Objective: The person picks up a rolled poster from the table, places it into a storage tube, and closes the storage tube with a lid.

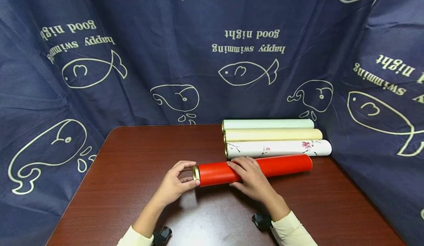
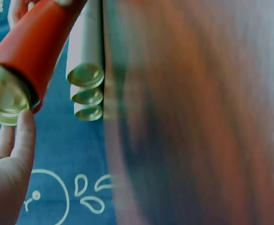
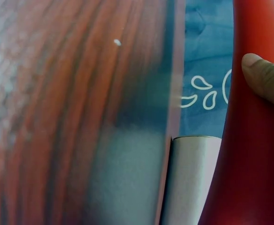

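A long red cardboard tube extends across the middle of the table, its right end angled slightly toward the back. My right hand grips its middle from above; the right wrist view has the thumb on the red surface. At the tube's left end, my left hand pinches the gold metal cap between thumb and fingers. Seen from the left wrist, the cap sits at a slight tilt, with a dark band showing between its rim and the red tube.
Behind the red tube lie three more tubes side by side: a white one with pink blossoms, a cream one and a pale green one. Dark blue cloth with fish drawings hangs round the brown wooden table.
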A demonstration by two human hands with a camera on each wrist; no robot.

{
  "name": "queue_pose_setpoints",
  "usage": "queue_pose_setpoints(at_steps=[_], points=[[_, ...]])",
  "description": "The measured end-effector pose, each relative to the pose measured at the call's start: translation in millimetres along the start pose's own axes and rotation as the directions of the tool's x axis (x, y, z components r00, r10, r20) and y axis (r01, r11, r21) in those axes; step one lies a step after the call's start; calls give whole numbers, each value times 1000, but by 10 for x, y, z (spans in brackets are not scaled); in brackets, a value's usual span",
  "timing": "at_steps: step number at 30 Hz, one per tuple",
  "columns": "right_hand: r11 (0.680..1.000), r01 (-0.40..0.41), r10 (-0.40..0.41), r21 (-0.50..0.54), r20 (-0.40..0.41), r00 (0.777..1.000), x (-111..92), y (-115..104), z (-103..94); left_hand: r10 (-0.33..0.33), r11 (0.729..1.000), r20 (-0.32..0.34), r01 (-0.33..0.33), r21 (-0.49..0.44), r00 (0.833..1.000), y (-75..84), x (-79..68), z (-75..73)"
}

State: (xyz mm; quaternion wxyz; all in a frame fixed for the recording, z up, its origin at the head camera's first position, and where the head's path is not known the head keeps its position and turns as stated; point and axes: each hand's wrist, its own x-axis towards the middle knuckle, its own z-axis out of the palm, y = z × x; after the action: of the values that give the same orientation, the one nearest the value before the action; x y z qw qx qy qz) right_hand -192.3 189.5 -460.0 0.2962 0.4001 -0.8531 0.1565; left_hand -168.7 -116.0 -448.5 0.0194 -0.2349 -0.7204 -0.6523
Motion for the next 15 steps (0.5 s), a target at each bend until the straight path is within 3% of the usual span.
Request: queue_pose_setpoints(at_steps=[11,15], points=[[1000,2,-2,14,8,1000,-8,-19,-60,84,996,-31,-85,-16,996,-95,-12,154],[1000,25,-25,9,15,1000,-27,-20,-78,81,997,-38,-80,23,996,-98,4,190]])
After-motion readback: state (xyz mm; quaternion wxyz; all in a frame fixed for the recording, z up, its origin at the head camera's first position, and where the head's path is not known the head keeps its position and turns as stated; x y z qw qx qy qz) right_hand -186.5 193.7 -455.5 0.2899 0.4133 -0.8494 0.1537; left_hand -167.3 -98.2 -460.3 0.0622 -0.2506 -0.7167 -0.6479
